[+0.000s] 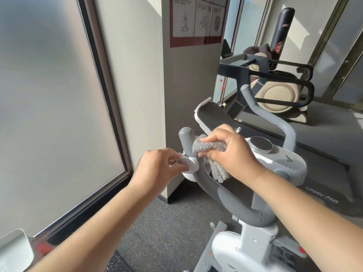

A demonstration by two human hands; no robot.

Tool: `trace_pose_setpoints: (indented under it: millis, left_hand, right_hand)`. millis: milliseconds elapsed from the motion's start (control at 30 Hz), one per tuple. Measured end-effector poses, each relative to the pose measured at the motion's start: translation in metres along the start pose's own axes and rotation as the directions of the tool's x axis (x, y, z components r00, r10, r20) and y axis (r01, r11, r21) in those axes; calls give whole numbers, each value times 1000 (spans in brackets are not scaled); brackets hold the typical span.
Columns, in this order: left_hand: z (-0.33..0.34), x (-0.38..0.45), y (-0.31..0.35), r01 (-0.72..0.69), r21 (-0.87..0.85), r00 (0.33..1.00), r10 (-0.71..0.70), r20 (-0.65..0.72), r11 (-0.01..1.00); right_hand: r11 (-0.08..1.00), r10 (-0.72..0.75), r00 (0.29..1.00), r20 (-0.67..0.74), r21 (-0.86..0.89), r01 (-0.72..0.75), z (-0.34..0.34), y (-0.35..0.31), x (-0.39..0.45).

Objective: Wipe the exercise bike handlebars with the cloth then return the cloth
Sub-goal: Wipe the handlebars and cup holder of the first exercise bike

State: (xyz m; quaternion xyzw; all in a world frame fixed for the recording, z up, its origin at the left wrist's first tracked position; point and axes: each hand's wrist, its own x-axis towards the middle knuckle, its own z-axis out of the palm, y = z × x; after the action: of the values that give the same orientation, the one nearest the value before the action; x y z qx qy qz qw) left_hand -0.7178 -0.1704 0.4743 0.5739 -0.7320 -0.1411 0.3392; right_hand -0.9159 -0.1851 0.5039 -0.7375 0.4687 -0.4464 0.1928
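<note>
The right hand (225, 152) reaches in from the lower right, forearm stretched forward and wrist bent down, fingers and thumb curled round a bunched grey cloth (208, 154). It presses the cloth against the inner side of the upright left horn of the grey handlebars (218, 190), and a loose end of the cloth hangs down below the palm over the bar. The left hand (157, 169) comes in from the lower left with its forearm held straight; its fingers are bent and pinch the white fitting (189, 163) clamped on the bar just below that horn, fingertips on its near face.

The handlebars sweep from the horn down to the centre post and up again to a second horn on the right. Between them sits the white console (282, 160) with a round dial (261, 145) and a tablet shelf (214, 116). The exercise bike (245, 244) stands on grey carpet (169, 228). A frosted window (49, 107) fills the left side, a pillar with a red-bordered poster (196, 22) stands ahead, and a treadmill (318, 173) lies to the right.
</note>
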Motion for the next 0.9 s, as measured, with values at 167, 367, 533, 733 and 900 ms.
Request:
trace_pose_setpoints:
  millis: [167,367,533,733,900]
  left_hand:
    - [2,1,-2,35,9,999,-35,-5,999]
    - [2,-3,0,34,25,999,-33,-25,999]
    - [3,-8,7,35,76,998,-32,-49,996]
    - [1,-14,18,59,95,998,-55,-40,994]
    - [3,-18,24,96,86,993,-89,-83,992]
  right_hand:
    - [1000,-3,988,-153,20,7,19,-10,23]
    - [999,-53,998,21,12,53,11,15,-8]
    - [998,47,990,136,43,-53,-4,21,-13]
    - [997,-24,999,-36,77,27,13,-6,17]
    - [998,-12,999,52,68,8,7,15,-1]
